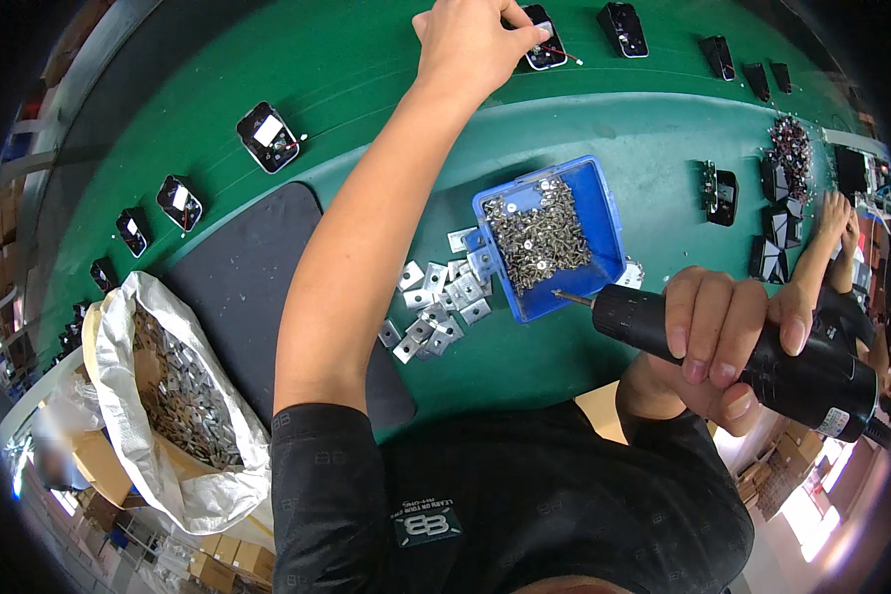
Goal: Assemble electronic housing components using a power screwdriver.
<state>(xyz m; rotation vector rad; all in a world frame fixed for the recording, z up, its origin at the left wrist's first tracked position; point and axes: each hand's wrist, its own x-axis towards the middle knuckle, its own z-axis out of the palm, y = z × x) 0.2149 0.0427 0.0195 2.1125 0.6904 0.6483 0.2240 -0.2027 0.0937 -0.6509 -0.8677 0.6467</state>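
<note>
Wears a black short-sleeved shirt [564, 495] at the bottom of the frame. Grips a black electric screwdriver [629, 315] in the closed right hand [718, 342], right of centre, aiming the bit leftward over the lower right part of a blue plastic bin [600, 213]; cannot tell about contact there. Has a white woven sack [119, 366] at the lower left, open over a mass of small metal pieces [186, 401]. Past the sack, left of centre, has a dark mat [252, 267], partly hidden by the left forearm [351, 247]. At the centre, on a green worktable [663, 139], has a loose heap of square metal plates [444, 302] by the left side of the bin, and a pile of small screws [540, 238] inside.

Farther up, lays the thumb of the left hand [468, 45] over a black device casing [548, 51] at the top centre, on a green conveyor belt [356, 59]; cannot tell whether to call the left hand closed on it, with fingertips hidden. Along the same belt, has similar casings [267, 137] at the left and upper right.

At the far right of the frame, has stacked black housings [782, 223] near a co-worker's hands [837, 220].
</note>
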